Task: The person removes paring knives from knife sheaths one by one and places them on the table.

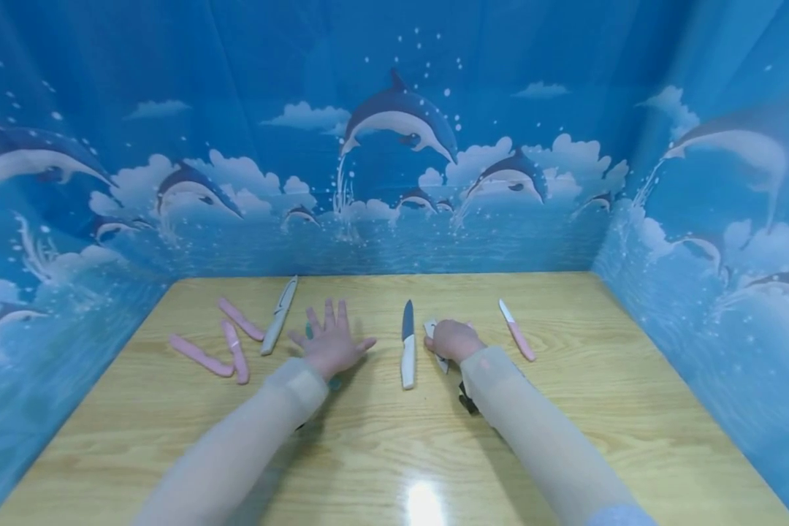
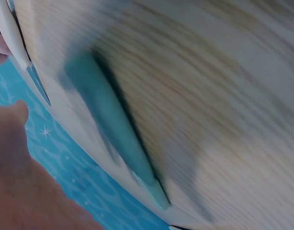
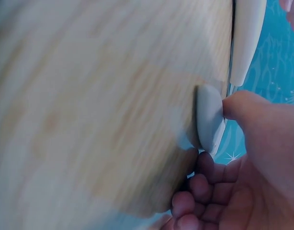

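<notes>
My left hand (image 1: 334, 347) is spread, fingers apart, over a green-handled tool (image 2: 113, 124), which it mostly hides in the head view. In the left wrist view this tool lies on the table, with a paler tip at its lower end. My right hand (image 1: 456, 340) pinches a light grey, round-ended piece (image 3: 210, 117) between thumb and curled fingers, low at the tabletop. Its kind cannot be told, as the hand covers its middle. Between the hands lies a white-handled knife (image 1: 408, 361) with a dark blade pointing away.
Right of my right hand lies a small pink-handled knife (image 1: 519, 340). To the left are a grey-handled knife (image 1: 275, 329) in what looks like a slotted cover, and several pink-handled pieces (image 1: 200, 356). Dolphin-printed curtains (image 1: 394, 241) border the wooden table (image 1: 368, 460).
</notes>
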A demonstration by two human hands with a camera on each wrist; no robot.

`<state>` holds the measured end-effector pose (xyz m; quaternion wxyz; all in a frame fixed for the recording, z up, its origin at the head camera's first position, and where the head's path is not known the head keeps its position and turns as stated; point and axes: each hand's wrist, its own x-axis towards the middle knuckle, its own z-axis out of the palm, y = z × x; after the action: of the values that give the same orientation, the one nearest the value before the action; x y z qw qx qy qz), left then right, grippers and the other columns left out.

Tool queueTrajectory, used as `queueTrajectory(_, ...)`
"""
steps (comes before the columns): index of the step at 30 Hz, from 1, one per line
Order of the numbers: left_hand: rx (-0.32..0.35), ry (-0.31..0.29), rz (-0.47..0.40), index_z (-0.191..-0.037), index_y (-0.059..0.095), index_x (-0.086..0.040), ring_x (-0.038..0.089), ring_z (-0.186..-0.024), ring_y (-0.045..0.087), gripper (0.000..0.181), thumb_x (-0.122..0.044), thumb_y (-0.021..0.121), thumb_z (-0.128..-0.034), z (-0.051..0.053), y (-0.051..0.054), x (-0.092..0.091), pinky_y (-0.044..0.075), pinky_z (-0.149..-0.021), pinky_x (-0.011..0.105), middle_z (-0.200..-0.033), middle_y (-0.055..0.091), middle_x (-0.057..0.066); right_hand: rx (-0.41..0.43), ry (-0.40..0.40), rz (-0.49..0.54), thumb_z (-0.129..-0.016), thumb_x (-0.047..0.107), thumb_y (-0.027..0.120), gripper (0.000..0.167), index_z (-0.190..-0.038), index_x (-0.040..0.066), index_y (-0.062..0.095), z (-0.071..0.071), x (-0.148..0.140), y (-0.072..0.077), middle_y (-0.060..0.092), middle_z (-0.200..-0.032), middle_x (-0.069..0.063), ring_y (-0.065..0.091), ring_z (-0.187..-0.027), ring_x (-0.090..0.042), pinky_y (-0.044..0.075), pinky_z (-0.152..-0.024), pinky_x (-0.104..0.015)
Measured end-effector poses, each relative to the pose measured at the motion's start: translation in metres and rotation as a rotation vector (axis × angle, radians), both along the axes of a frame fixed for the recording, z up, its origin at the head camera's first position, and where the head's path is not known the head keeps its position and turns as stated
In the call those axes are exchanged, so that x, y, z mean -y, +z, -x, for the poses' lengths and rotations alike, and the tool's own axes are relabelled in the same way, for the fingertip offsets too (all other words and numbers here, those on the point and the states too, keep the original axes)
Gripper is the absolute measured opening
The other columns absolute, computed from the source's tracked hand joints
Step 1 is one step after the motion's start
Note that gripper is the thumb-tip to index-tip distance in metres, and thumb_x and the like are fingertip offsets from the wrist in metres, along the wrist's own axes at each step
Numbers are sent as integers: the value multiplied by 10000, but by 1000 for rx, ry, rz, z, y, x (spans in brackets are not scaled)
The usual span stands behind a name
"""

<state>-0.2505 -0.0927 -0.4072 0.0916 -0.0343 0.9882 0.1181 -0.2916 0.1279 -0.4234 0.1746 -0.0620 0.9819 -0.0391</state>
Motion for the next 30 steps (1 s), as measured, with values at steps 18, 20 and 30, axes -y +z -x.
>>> queueTrajectory(18, 76, 133, -35, -1534, -110, -72, 551, -1408, -121, 1141, -759, 476, -837, -12, 1, 30, 107, -952, 842, -1589, -139, 229, -4, 20, 47, -1024, 424, 417, 514, -728, 73, 648, -1, -3, -4, 677, -1100, -167, 629, -939, -291, 296, -1127, -526)
queueTrajectory(20, 101, 159, -43, -1528, -118, -54, 556, -1403, -124, 1151, -764, 468, -837, -13, 0, 30, 106, -963, 836, -1578, -152, 255, -6, 22, 44, -1023, 423, 420, 508, -746, 68, 654, -1, -3, -4, 677, -1098, -168, 627, -930, -289, 303, -1123, -525)
queueTrajectory(30, 213, 179, -24, -1481, -86, 103, 581, -1385, -130, 1196, -765, 441, -849, -18, -4, 27, 25, -1120, 685, -1508, -119, 401, -15, 42, 27, -1024, 426, 416, 521, -700, 83, 638, 1, -4, -2, 684, -1061, -157, 626, -900, -278, 299, -1123, -533)
